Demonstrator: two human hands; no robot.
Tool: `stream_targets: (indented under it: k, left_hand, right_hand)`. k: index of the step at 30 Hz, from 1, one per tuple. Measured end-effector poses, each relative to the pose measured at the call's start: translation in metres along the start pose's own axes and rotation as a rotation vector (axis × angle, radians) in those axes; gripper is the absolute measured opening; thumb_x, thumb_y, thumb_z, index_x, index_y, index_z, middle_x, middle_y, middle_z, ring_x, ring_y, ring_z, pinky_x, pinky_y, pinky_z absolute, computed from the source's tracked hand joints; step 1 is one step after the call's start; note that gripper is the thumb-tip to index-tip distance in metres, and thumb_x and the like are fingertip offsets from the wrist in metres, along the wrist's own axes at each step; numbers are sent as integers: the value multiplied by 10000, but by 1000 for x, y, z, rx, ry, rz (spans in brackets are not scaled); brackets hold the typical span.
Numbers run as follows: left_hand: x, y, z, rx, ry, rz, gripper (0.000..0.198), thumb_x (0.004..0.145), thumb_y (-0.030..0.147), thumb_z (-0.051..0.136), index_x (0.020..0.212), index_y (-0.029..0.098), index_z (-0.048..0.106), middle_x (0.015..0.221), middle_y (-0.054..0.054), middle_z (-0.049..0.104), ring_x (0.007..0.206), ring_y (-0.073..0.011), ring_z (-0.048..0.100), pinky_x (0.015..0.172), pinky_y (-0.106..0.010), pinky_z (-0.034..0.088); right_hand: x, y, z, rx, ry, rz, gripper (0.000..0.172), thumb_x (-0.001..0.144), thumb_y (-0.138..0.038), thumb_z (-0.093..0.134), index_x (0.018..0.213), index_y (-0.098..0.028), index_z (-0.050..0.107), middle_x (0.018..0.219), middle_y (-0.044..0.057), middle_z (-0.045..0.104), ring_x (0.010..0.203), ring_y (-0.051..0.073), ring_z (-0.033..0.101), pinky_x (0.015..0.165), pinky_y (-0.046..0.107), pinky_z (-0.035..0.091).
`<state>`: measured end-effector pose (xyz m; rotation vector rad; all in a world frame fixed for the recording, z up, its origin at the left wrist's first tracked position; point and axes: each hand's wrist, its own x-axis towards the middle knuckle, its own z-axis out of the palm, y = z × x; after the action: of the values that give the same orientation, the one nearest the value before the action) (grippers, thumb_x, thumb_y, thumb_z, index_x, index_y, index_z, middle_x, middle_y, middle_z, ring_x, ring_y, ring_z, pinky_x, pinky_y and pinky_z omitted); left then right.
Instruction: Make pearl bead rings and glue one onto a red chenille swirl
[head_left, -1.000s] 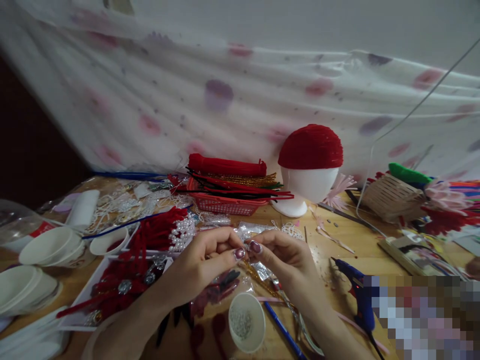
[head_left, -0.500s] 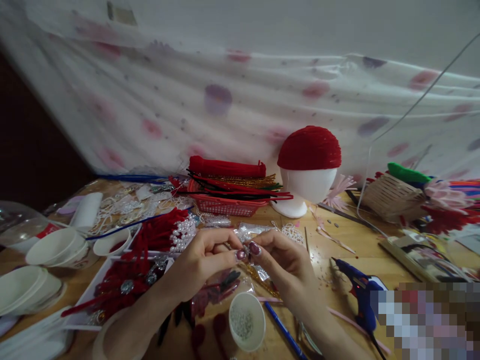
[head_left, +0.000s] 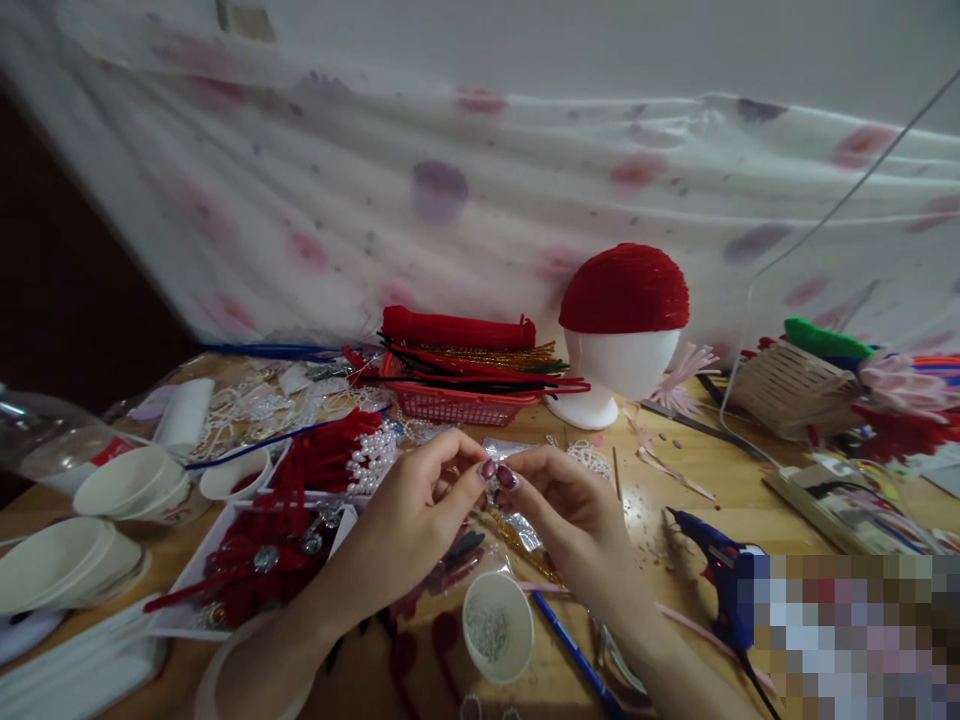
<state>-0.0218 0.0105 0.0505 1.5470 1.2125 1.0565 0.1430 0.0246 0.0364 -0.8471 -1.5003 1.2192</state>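
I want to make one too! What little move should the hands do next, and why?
Probably the right hand should dip to the cup for one of its beads. It and the left hand pinch a tiny piece, too small to tell, between their fingertips, and the open cup sits just below them.

I am not making out any word, number or brand anywhere I am looking. The red label on the clear plastic container at my far left is showing only blurred white marks, and the printed booklet at my right is coming through too smeared to read. The tiny piece that my left hand and right hand are pinching is showing no lettering.
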Motion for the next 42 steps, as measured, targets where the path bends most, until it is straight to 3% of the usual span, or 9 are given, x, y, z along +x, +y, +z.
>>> stream_targets:
  k: [4, 11, 17, 21, 24, 26, 32, 36, 42]
  left_hand:
    - [0, 2, 4, -18, 32, -3, 143, 931, 304, 511, 901, 193, 596, 760, 17, 611, 711, -140, 569, 620, -240, 426]
    - [-2, 1, -4, -70, -109, -59, 147, 902, 333, 550, 932, 195, 594, 798, 21, 612, 605, -106, 496, 531, -229, 362]
    - [-3, 2, -3, -78, -94, -22, 122, 902, 299, 535, 907, 191, 591, 793, 13, 611, 686, -125, 545, 597, -243, 394]
    - [-2, 3, -7, -188, -107, -36, 125, 866, 305, 579, 860, 180, 582, 727, 25, 568, 632, -106, 490, 568, -236, 355]
    - [0, -1, -9, -349, -166, -46, 161, 843, 331, 623, 828, 179, 572, 665, 52, 513, 531, -70, 405, 485, -216, 280]
    - [1, -4, -9, -445, -208, -58, 188, 824, 353, 650, 822, 182, 573, 622, 69, 478, 468, -53, 341, 436, -211, 226]
    - [2, -7, -6, -459, -175, -62, 200, 771, 345, 690, 753, 170, 595, 559, 81, 425, 417, -32, 231, 389, -204, 137]
    - [1, -6, -6, -484, -216, -96, 230, 751, 373, 703, 734, 178, 583, 494, 101, 381, 373, -29, 190, 363, -206, 114]
    - [4, -8, -8, -348, -199, -34, 231, 735, 377, 704, 738, 173, 596, 498, 89, 401, 396, -39, 244, 374, -192, 156]
  right_hand:
    - [0, -1, 1, 88, 20, 17, 123, 864, -306, 698, 867, -192, 651, 753, 3, 675, 657, 101, 620, 601, 211, 524]
    - [0, 1, 0, 89, 61, -8, 158, 879, -303, 687, 849, -193, 578, 727, -13, 632, 642, 89, 582, 575, 195, 484]
    - [-1, 2, -1, 108, 13, -43, 82, 921, -284, 632, 931, -214, 592, 762, -16, 636, 660, 96, 592, 590, 209, 496]
    - [1, -2, -13, -143, -97, -222, 98, 958, -255, 568, 1012, -243, 649, 859, 21, 672, 778, 146, 635, 689, 287, 526]
    - [4, -4, -24, -326, -169, -420, 209, 906, -162, 626, 1078, -274, 667, 928, 33, 687, 858, 179, 640, 747, 339, 525]
    - [6, -5, -28, -354, -192, -468, 265, 896, -121, 627, 1096, -287, 674, 938, 35, 706, 854, 188, 652, 734, 354, 533]
    - [9, -6, -30, -376, -195, -519, 275, 885, -107, 649, 1081, -286, 722, 900, 36, 749, 793, 185, 684, 695, 354, 548]
    - [9, -7, -31, -357, -202, -534, 287, 874, -124, 683, 1089, -308, 732, 886, 21, 759, 783, 172, 692, 690, 333, 553]
    - [11, -9, -30, -334, -211, -404, 136, 873, -219, 702, 983, -273, 762, 839, 28, 759, 736, 174, 697, 676, 327, 563]
